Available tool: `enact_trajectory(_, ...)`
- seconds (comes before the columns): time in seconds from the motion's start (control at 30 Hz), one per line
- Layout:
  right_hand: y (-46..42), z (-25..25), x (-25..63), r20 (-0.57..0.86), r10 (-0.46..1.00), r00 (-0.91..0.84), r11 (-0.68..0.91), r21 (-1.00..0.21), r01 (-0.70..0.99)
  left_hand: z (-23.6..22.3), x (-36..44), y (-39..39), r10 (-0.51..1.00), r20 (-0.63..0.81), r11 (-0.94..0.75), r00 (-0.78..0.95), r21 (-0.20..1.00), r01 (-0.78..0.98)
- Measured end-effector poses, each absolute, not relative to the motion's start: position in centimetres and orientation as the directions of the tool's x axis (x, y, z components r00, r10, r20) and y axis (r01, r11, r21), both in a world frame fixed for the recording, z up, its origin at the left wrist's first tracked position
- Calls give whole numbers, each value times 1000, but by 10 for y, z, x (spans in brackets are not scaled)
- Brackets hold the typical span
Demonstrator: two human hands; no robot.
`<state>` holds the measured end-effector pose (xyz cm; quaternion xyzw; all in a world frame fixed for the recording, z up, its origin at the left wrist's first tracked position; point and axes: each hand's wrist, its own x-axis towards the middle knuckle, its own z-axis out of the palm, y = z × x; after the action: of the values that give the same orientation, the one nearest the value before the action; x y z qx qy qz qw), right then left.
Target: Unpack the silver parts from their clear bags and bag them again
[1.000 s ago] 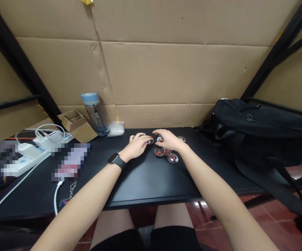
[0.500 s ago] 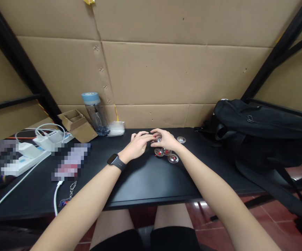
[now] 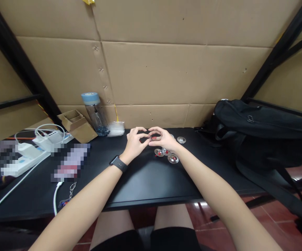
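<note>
Fingers of my left hand (image 3: 135, 143) have lifted off the surface (image 3: 145, 181) since the earlier frame, and my right hand (image 3: 166, 140) has moved in to meet them. Both grips look closed on a small metal disc (image 3: 151, 138) with red on it, nearly edge-on between my fingertips; I can't tell which one bears it. With so little rim to pinch, it could slip or twist if my hands pull unevenly. Below my right hand, the overlapping discs (image 3: 166, 151) lie loose, so a dipping wrist might scatter them; the outer disc (image 3: 181, 140) sits apart.
</note>
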<state>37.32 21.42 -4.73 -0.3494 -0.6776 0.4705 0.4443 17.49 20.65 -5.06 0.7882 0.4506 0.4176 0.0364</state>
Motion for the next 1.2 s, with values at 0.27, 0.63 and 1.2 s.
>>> enact_trajectory(0.27, 217, -46, 380, 308, 853, -422, 378, -921, 91, -48, 171, 211, 756, 596, -571, 270, 399, 718)
enact_trajectory(0.63, 248, -41, 479, 362, 930, -71, 236, -437, 868, -53, 144, 230, 828, 473, -455, 300, 255, 853)
enact_trajectory(1.2, 249, -42, 485, 210, 964, -160, 239, -439, 866, -58, 145, 232, 863, 365, -461, 349, 285, 841)
